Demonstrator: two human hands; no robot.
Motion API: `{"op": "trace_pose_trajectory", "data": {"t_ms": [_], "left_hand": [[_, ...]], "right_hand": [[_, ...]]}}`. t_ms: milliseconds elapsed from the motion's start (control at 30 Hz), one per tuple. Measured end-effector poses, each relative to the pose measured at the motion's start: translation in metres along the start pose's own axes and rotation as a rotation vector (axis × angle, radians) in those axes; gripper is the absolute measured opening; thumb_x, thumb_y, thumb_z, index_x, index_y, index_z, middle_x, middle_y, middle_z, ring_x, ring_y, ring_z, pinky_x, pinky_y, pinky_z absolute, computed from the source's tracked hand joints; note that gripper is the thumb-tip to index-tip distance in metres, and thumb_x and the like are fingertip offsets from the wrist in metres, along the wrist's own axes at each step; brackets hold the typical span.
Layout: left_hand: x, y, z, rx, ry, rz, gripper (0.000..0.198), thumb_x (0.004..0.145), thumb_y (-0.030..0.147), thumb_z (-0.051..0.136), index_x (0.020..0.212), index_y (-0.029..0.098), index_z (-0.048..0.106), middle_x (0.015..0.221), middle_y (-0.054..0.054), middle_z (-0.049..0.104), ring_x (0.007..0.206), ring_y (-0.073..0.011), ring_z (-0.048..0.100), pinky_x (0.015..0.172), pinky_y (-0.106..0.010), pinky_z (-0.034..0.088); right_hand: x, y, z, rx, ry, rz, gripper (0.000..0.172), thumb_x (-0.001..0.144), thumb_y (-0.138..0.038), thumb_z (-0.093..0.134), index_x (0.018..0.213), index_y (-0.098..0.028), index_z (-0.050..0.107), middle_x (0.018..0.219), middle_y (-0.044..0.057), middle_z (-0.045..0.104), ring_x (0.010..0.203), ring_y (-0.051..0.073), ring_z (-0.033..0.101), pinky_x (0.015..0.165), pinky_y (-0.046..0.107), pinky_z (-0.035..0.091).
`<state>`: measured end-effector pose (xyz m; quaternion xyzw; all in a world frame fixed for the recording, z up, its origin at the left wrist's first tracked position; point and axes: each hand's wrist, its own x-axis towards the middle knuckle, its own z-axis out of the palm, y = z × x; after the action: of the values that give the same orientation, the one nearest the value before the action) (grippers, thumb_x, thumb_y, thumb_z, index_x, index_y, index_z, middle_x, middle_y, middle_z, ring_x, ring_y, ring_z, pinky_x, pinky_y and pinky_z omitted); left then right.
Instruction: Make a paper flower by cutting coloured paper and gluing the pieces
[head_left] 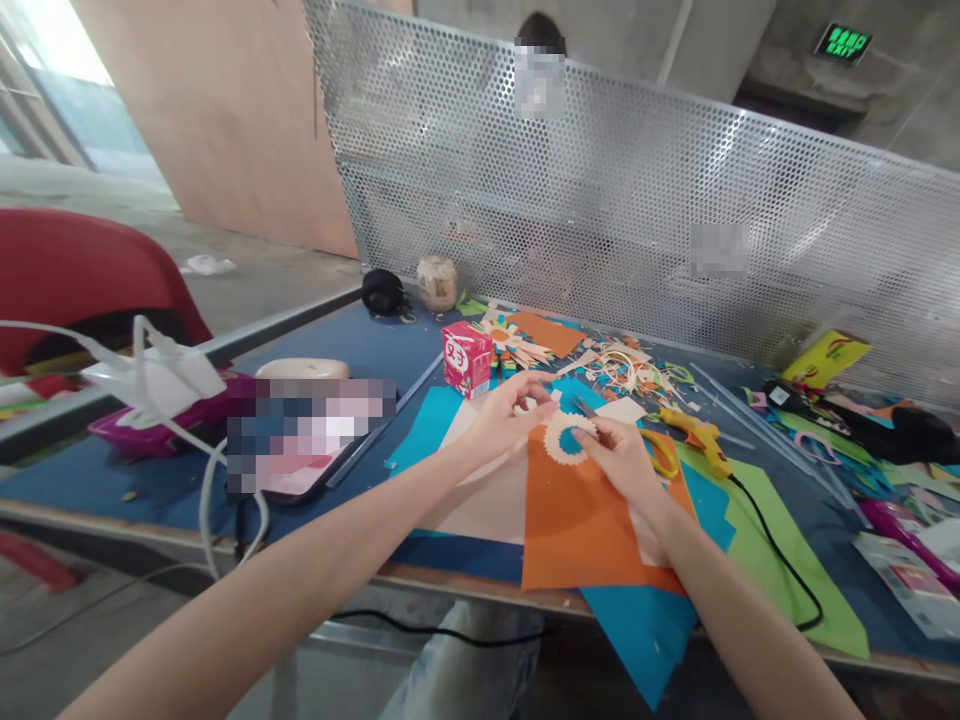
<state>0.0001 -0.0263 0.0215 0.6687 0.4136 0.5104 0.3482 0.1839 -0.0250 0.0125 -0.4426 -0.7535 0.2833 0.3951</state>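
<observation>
My right hand (626,455) pinches a cream paper ring (555,447) with a toothed outer edge, thumb and fingers on its right side. Just left of the ring is my left hand (506,418), its fingers curled together; a pale bit shows by them, too small to name. Yellow-handled scissors (664,455) are at my right hand, their grey blades showing above it; whether the hand touches them I cannot tell. Below the ring lies an orange paper sheet (574,530), over cream paper (480,505) and blue paper (645,635).
A yellow glue gun (697,440) lies on green paper (787,560), its black cord trailing forward. Behind my hands stand a pink box (466,360) and paper scraps (630,370). Left are a phone-like tablet (307,440) and white cables (210,500). A perforated metal screen (622,200) borders the back; a person is behind it.
</observation>
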Motion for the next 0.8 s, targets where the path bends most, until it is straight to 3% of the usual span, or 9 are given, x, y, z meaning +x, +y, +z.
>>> {"op": "trace_pose_trajectory", "data": {"t_ms": [233, 400, 567, 800], "left_hand": [[0.003, 0.0, 0.003, -0.305, -0.049, -0.073, 0.04, 0.076, 0.029, 0.058, 0.113, 0.016, 0.05, 0.093, -0.006, 0.063, 0.087, -0.0145, 0.058, 0.076, -0.027, 0.043], [0.003, -0.004, 0.003, -0.44, -0.105, -0.07, 0.047, 0.071, 0.025, 0.065, 0.115, 0.017, 0.05, 0.09, -0.004, 0.063, 0.084, -0.0129, 0.058, 0.078, -0.028, 0.044], [0.002, -0.003, 0.002, -0.388, -0.144, -0.034, 0.053, 0.068, 0.021, 0.066, 0.118, 0.017, 0.048, 0.092, -0.005, 0.063, 0.08, -0.0114, 0.057, 0.073, -0.026, 0.042], [0.002, -0.002, 0.001, -0.355, -0.127, -0.009, 0.05, 0.066, 0.019, 0.068, 0.113, 0.017, 0.052, 0.083, -0.001, 0.062, 0.076, -0.0099, 0.055, 0.069, -0.025, 0.04]], "right_hand": [[0.004, 0.011, -0.001, 0.203, -0.032, 0.141, 0.036, 0.072, -0.049, 0.055, 0.056, -0.018, 0.047, 0.051, -0.005, 0.04, 0.05, 0.008, 0.034, 0.048, 0.022, 0.026], [0.005, 0.016, -0.001, 0.367, -0.052, 0.155, 0.03, 0.07, -0.046, 0.06, 0.061, -0.018, 0.055, 0.056, -0.003, 0.05, 0.052, 0.009, 0.041, 0.051, 0.022, 0.031], [0.003, 0.015, -0.001, 0.493, -0.079, 0.181, 0.028, 0.069, -0.043, 0.063, 0.062, -0.018, 0.056, 0.056, -0.003, 0.049, 0.051, 0.009, 0.041, 0.051, 0.023, 0.03], [0.003, 0.017, -0.002, 0.5, -0.109, 0.182, 0.028, 0.069, -0.043, 0.064, 0.06, -0.017, 0.056, 0.056, -0.004, 0.048, 0.053, 0.009, 0.041, 0.053, 0.023, 0.03]]}}
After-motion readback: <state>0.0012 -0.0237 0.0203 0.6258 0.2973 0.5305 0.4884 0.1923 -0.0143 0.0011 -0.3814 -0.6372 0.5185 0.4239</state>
